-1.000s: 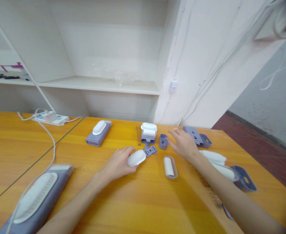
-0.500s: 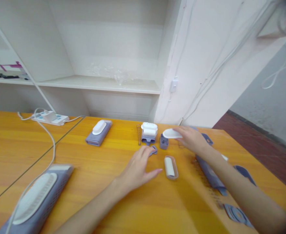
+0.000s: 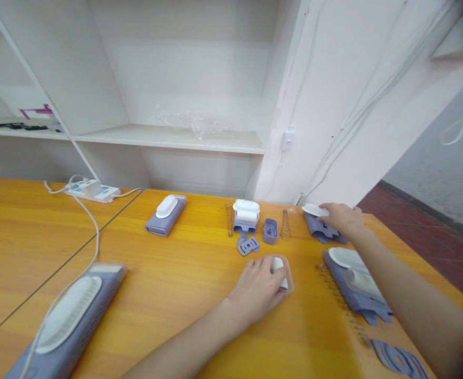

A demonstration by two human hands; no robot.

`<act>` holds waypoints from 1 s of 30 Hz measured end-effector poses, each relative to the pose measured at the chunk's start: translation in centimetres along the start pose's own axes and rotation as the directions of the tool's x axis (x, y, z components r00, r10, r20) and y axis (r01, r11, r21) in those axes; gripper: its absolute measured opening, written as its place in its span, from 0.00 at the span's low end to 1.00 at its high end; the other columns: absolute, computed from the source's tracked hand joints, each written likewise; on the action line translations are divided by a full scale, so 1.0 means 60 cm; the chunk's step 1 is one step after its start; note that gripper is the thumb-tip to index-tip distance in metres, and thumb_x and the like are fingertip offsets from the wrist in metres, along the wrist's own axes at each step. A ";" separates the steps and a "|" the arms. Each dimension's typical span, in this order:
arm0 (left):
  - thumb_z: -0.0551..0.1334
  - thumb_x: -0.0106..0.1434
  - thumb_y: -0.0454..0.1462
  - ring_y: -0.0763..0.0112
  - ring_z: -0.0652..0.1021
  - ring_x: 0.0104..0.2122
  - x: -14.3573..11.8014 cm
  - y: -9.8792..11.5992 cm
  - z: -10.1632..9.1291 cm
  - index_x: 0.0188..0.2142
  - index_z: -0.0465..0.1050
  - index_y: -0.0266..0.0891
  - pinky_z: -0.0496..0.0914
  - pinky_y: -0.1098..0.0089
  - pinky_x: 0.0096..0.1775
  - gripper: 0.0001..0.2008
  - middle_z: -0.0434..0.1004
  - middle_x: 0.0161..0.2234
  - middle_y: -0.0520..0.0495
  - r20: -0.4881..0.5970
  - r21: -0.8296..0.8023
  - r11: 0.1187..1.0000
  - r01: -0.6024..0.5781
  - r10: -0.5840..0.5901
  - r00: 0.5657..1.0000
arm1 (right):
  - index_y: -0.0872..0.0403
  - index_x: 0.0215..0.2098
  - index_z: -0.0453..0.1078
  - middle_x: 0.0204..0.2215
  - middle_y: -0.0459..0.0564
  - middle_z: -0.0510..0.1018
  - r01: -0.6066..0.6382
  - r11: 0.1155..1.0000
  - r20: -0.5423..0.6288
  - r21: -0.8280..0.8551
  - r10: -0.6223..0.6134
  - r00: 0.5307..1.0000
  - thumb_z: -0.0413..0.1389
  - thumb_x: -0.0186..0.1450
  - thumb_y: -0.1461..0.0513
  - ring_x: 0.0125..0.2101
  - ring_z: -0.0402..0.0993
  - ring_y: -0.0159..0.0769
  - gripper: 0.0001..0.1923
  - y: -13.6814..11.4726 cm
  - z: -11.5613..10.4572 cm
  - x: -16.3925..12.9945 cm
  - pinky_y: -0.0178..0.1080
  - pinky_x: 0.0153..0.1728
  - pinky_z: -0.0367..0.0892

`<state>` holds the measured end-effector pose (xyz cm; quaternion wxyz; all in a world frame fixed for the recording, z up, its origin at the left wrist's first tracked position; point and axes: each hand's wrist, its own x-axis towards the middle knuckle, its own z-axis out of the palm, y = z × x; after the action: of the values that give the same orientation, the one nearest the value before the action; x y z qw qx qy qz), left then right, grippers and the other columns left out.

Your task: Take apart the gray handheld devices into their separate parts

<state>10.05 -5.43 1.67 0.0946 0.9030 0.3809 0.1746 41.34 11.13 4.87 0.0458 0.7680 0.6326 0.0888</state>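
Note:
My left hand (image 3: 259, 287) has its fingers closed round a white roll-like piece (image 3: 279, 267) in a translucent shallow case (image 3: 290, 275). Farther right, my right hand (image 3: 342, 218) pinches a white oval cover (image 3: 314, 210) above a purple folded housing (image 3: 319, 229). Between the hands are a coil spring (image 3: 285, 225) and a small purple box (image 3: 270, 231) with an open top. Two flat purple slotted plates (image 3: 248, 246) lie just left of it. Behind them is a purple and white assembly (image 3: 246, 216), with another spring (image 3: 229, 220) beside it.
Below my right forearm lies a larger purple housing with white parts (image 3: 353, 284), beside a long spring (image 3: 344, 305) and flat plates (image 3: 399, 359). Left are two purple-white devices (image 3: 165, 215) (image 3: 68, 321), a power strip (image 3: 93, 190) and a white cable (image 3: 97, 237). Shelving (image 3: 168, 138) stands behind.
My right hand has carried the white oval cover rightward, from above the small purple box to the folded housing. My left hand has moved from the flat plates onto the white roll-like piece.

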 end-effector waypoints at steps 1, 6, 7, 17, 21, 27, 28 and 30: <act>0.58 0.63 0.40 0.60 0.71 0.48 0.001 -0.002 0.004 0.47 0.63 0.41 0.69 0.61 0.46 0.13 0.66 0.49 0.43 0.001 -0.012 1.000 0.005 -0.005 1.000 | 0.48 0.53 0.68 0.46 0.57 0.75 0.000 1.000 0.005 -0.003 0.000 1.000 0.55 0.60 0.55 0.48 0.68 0.53 0.22 0.002 0.000 0.000 0.56 0.47 0.57; 0.61 0.60 0.38 0.59 0.70 0.50 0.007 -0.003 0.023 0.52 0.59 0.41 0.68 0.59 0.50 0.21 0.65 0.51 0.42 -0.034 -0.183 0.981 0.069 -0.077 0.996 | 0.53 0.49 0.70 0.47 0.61 0.74 0.013 0.999 -0.053 -0.043 -0.016 0.998 0.52 0.61 0.57 0.50 0.65 0.58 0.19 -0.020 -0.022 -0.022 0.59 0.45 0.57; 0.62 0.60 0.37 0.59 0.70 0.50 0.009 -0.001 0.027 0.54 0.57 0.41 0.68 0.59 0.50 0.24 0.65 0.51 0.42 -0.047 -0.231 0.969 0.088 -0.102 0.994 | 0.54 0.49 0.69 0.47 0.62 0.73 0.027 0.998 -0.103 -0.049 -0.032 0.994 0.50 0.63 0.55 0.50 0.64 0.58 0.20 -0.036 -0.029 -0.037 0.58 0.44 0.58; 0.69 0.51 0.38 0.58 0.73 0.46 0.005 -0.012 0.028 0.55 0.53 0.41 0.71 0.58 0.46 0.35 0.63 0.52 0.40 -0.056 -0.514 0.845 0.151 -0.208 0.976 | 0.54 0.34 0.73 0.31 0.54 0.79 0.483 0.838 0.199 0.255 -0.534 0.822 0.56 0.55 0.61 0.33 0.77 0.42 0.10 -0.210 -0.046 -0.250 0.35 0.29 0.62; 0.64 0.57 0.42 0.55 0.68 0.53 -0.018 -0.041 0.010 0.58 0.51 0.41 0.66 0.55 0.52 0.32 0.62 0.54 0.39 -0.083 -0.360 0.924 0.132 -0.173 0.981 | 0.55 0.43 0.71 0.38 0.54 0.79 0.524 0.804 0.095 0.281 -0.567 0.819 0.54 0.53 0.65 0.39 0.75 0.42 0.18 -0.175 -0.057 -0.221 0.35 0.36 0.64; 0.57 0.63 0.42 0.57 0.68 0.50 -0.039 -0.078 -0.004 0.54 0.57 0.41 0.66 0.56 0.50 0.22 0.65 0.51 0.41 -0.113 -0.101 0.978 0.185 -0.196 0.974 | 0.55 0.50 0.69 0.46 0.55 0.76 0.391 0.917 -0.075 0.077 -0.386 0.919 0.53 0.56 0.66 0.45 0.72 0.44 0.23 -0.056 -0.068 -0.096 0.39 0.43 0.63; 0.57 0.63 0.42 0.57 0.68 0.50 -0.040 -0.081 -0.004 0.54 0.59 0.41 0.66 0.56 0.49 0.21 0.65 0.50 0.41 -0.116 -0.051 0.980 0.192 -0.196 0.974 | 0.55 0.52 0.68 0.47 0.56 0.75 0.360 0.933 -0.060 0.021 -0.358 0.932 0.53 0.56 0.66 0.45 0.71 0.45 0.24 -0.042 -0.063 -0.082 0.40 0.42 0.64; 0.57 0.62 0.42 0.56 0.67 0.50 -0.041 -0.086 -0.003 0.52 0.61 0.41 0.65 0.56 0.49 0.19 0.65 0.50 0.40 -0.116 0.031 0.979 0.203 -0.199 0.973 | 0.53 0.52 0.68 0.46 0.56 0.75 0.317 0.945 -0.036 -0.084 -0.320 0.947 0.53 0.57 0.67 0.45 0.70 0.47 0.24 -0.022 -0.049 -0.065 0.43 0.40 0.63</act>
<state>5.01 -3.65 -0.34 0.0710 0.8504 0.4786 0.2065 38.79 7.46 7.21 0.0737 0.6510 0.7454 0.1233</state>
